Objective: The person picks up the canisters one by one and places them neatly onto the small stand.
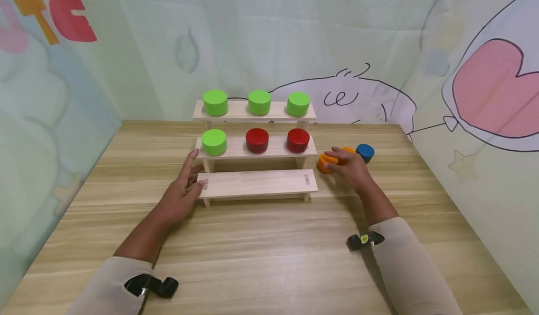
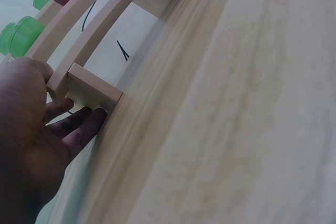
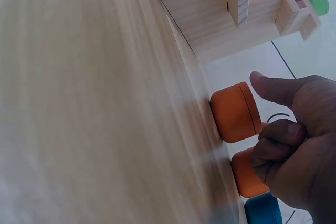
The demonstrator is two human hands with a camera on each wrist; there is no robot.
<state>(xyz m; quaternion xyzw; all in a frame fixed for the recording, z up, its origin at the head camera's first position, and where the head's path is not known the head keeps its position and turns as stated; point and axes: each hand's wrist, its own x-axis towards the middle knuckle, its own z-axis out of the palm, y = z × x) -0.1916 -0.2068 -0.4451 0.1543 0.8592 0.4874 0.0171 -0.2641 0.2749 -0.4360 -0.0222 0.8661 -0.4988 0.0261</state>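
A three-tier wooden rack (image 1: pixel 257 184) stands on the table. My left hand (image 1: pixel 178 198) holds its left end, with the thumb on the lowest shelf and fingers against the side. In the left wrist view, the fingertips (image 2: pixel 86 129) touch the end support. To the rack's right, my right hand (image 1: pixel 349 167) is at the nearer orange round tin (image 1: pixel 326 163), thumb and forefinger spread about it. The right wrist view shows the thumb (image 3: pixel 275 87) apart from this orange tin (image 3: pixel 233 111), which sits on the table. A second orange tin (image 1: pixel 348 150) is partly hidden behind the hand.
A blue tin (image 1: pixel 365 152) stands beside the orange ones. Several green tins (image 1: pixel 258 102) occupy the top shelf. The middle shelf bears one green tin (image 1: pixel 214 142) and two red tins (image 1: pixel 257 140). Printed fabric (image 1: pixel 273 39) hangs behind the wooden table (image 1: pixel 269 254).
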